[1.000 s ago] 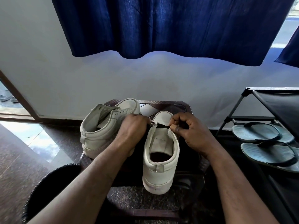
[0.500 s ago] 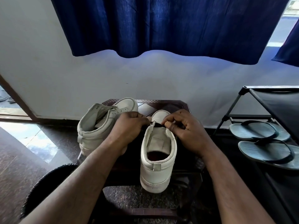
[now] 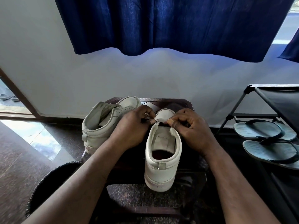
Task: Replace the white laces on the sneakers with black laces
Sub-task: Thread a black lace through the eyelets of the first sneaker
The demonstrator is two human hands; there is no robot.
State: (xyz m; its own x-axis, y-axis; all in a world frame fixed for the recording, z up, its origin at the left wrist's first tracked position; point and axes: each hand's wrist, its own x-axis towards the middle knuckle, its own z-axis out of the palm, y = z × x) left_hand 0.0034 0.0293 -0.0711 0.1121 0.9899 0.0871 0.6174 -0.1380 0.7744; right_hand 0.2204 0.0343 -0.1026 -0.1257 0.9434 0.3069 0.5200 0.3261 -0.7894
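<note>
The black lace (image 3: 160,124) lies crosswise over the near sneaker (image 3: 161,160), whose toe points away, and the fingers of the left hand (image 3: 131,126) and right hand (image 3: 191,131) pinch it at either side, equally near.

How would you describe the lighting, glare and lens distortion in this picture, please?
Head view: daylight glares off the polished stone floor; the window strip beside the dark blue curtain is blown out; the dark brown stool under the near white high-top sneaker sinks into shadow, so the thin black lace barely reads; wide-angle bending tilts the brown door frame and black metal shoe rack.
</note>
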